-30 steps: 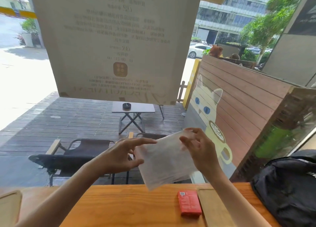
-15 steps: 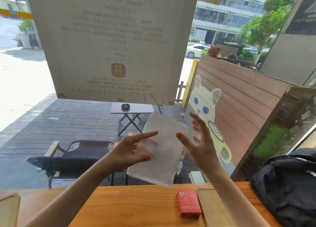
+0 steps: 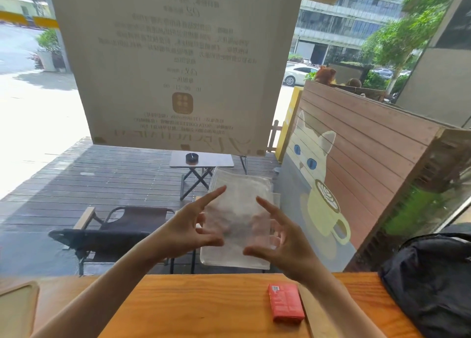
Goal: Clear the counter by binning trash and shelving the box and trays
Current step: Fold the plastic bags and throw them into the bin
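Turned more upright since the earlier frame, translucent plastic bag (image 3: 238,210) is held above the worktop's (image 3: 204,309) far edge. Left hand (image 3: 188,232) and right hand (image 3: 283,241) are set at its sides, fingers (image 3: 212,193) splayed wide; grip contact cannot be told. Red box (image 3: 285,302) lies flat below, tray (image 3: 314,320) just beside it, black backpack (image 3: 430,284) rightward.

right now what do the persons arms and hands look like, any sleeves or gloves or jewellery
Both forearms are bare, with no sleeves in view. The left hand and right hand wear no gloves, and no rings, watch or bracelet show. Fingers are slim, nails short and unpainted as far as the blur allows.
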